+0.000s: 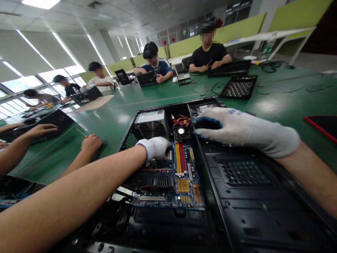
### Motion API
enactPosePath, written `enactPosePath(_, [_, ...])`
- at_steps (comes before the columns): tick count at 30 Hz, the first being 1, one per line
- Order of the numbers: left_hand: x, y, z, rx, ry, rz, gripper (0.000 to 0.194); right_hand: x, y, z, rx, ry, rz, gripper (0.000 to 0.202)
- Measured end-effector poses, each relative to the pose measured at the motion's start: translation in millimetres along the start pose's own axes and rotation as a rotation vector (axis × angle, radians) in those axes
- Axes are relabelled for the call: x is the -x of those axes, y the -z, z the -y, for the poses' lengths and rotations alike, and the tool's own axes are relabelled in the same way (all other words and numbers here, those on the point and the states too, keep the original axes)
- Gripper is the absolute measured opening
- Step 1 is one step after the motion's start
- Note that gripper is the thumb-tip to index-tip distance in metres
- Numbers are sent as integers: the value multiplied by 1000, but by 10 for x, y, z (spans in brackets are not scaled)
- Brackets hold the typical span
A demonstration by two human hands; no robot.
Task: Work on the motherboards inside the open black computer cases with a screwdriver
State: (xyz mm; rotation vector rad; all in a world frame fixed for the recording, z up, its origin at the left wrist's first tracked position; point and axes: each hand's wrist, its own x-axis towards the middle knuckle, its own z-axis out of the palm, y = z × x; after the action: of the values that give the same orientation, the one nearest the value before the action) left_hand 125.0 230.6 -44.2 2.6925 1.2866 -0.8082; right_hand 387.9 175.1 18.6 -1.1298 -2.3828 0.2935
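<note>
No text readable: print (pixel 235 112) on right glove (pixel 237 127), sticker (pixel 180 131) on fan (pixel 181 136) too small or blurred.

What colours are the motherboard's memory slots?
The memory slots are yellow-orange and red, seen best in the head view.

room lies above the motherboard (pixel 174 167) nearside; power supply (pixel 152 125) and cooling fan (pixel 181 132) block beyond.

1. Your one view looks from your head, forward and down past your forearms (pixel 86 198).
2. It sits near the open computer case (pixel 168 225), low in frame.
3. Farther off, it takes in the table (pixel 116 119) and slanting ceiling (pixel 126 17).
</note>
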Motion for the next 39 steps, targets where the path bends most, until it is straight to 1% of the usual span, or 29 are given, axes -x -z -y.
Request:
enactPosePath(7, [-26, -32, 21, -1, 1, -2, 41, -6, -6, 4, -4, 2, -8, 39])
enactPosePath(14, [-25, -26, 17, 28, 19, -4, 43, -5, -18, -30, -1, 23, 2, 40])
enactPosePath(22, [-29, -24, -1, 0, 23, 15, 45, -7, -19, -10, 17, -20, -6, 45])
enactPosePath(27, [-23, -21, -8, 6, 28, 8, 42, -7, -18, -4, 23, -1, -3, 44])
enactPosePath(34, [-46, -74, 11, 34, -5, 6, 40, -6, -21, -12, 9, -1, -15, 40])
enactPosePath(39, [-57, -95, 16, 27, -15, 4, 45, -7, -19, -5, 2, -8, -10, 42])
